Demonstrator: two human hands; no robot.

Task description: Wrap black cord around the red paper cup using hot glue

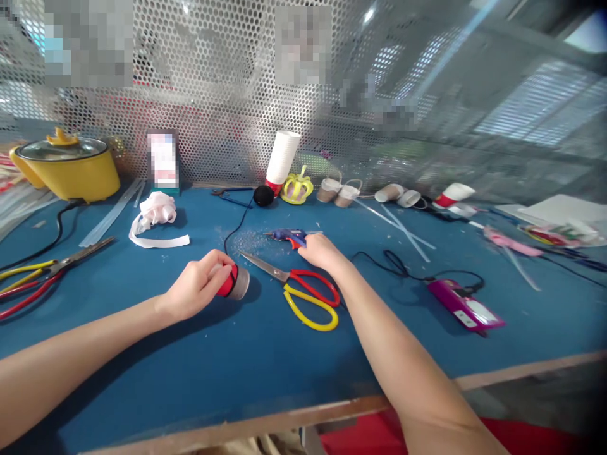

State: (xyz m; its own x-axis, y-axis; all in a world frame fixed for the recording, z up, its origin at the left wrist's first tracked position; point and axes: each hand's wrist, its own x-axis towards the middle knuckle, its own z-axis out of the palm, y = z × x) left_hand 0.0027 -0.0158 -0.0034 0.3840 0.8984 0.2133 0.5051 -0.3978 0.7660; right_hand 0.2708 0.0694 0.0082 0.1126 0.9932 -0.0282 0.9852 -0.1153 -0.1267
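Note:
My left hand (202, 285) is closed around a small red cup (229, 282) lying tilted, its pale end facing right. Dark cord or banding crosses the cup's red side. My right hand (320, 248) is wrapped round the handle of a blue glue gun (287, 235) with an orange-red trigger; its nozzle points left. Between the two hands lie scissors (284, 275) with one red and one yellow handle, blades toward the upper left. A black ball (263, 196) sits farther back, and a black cord runs from it toward the cup.
At the back stand a yellow electric pot (85, 174), a phone (164, 158), stacked white cups (283, 157), a yellow crown-like piece (297, 188) and small baskets (329, 189). White ribbon (159, 212) and more scissors (52, 275) lie left; a purple power strip (465, 305) lies right.

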